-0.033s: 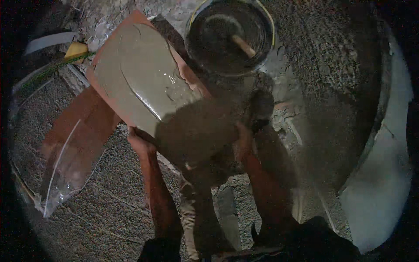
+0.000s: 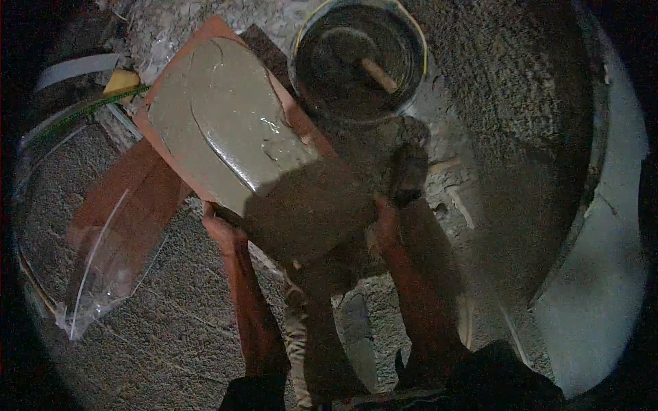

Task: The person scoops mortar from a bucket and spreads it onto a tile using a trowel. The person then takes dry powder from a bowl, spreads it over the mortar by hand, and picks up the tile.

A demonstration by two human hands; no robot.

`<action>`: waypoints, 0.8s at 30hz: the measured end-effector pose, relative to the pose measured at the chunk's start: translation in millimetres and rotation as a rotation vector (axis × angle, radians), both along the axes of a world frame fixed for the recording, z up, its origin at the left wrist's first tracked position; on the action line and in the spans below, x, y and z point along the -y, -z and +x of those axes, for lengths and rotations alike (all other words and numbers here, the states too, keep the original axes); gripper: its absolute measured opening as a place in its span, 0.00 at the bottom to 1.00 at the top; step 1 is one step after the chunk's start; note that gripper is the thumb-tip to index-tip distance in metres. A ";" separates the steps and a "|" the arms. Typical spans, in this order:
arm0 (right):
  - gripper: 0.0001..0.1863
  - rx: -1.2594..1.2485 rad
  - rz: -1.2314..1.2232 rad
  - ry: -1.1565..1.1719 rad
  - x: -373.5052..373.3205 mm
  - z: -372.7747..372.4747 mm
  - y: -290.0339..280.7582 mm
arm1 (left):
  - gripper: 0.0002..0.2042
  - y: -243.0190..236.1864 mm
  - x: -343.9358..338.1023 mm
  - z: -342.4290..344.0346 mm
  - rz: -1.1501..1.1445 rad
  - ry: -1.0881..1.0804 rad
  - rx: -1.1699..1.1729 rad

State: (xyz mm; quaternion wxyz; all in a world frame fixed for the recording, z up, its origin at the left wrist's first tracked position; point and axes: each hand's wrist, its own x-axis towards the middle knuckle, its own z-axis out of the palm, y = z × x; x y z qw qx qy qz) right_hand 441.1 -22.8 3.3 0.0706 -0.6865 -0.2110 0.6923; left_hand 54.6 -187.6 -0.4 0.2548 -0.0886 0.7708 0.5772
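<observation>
Between both hands is a reddish rectangular tile (image 2: 291,113), tilted in the view. A wet grey layer of mortar (image 2: 185,103) coats its face, with a curved ridge and bare red strips along the edges. My left hand (image 2: 225,231) is closed on its near left edge, thumb at the rim and fingers partly beneath. On the near right corner my right hand (image 2: 385,218) is closed too, in dark shadow that hides most of its fingers. A shadow also darkens the near part of the mortar.
Beyond the tile stands a dark bucket (image 2: 322,96) holding a tool with a wooden handle (image 2: 378,75). Another reddish piece (image 2: 130,198) lies at left, partly under clear plastic (image 2: 103,288). A yellow object (image 2: 122,83) sits farther back. Pale sheeting (image 2: 596,274) borders the rough ground at right.
Almost nothing differs. The view has shifted very slightly; both hands keep their hold on the coated tile.
</observation>
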 end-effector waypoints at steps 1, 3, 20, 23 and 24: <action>0.35 -0.004 0.032 -0.004 -8.9 6.4 -7.5 | 0.17 -19.1 -19.2 8.2 0.030 0.003 0.087; 0.33 0.043 0.098 0.033 -31.4 36.7 -8.7 | 0.22 -31.1 -65.1 35.7 0.076 0.010 0.195; 0.32 -0.388 0.125 0.154 -222.0 50.5 4.0 | 0.22 37.8 -362.7 55.6 -0.064 -0.124 0.247; 0.34 -0.207 0.412 0.159 -222.2 53.9 26.7 | 0.24 31.7 -364.4 36.0 -0.344 0.132 0.129; 0.32 -0.149 0.389 0.226 -224.6 47.4 30.5 | 0.24 26.3 -357.1 29.9 -0.361 0.130 0.120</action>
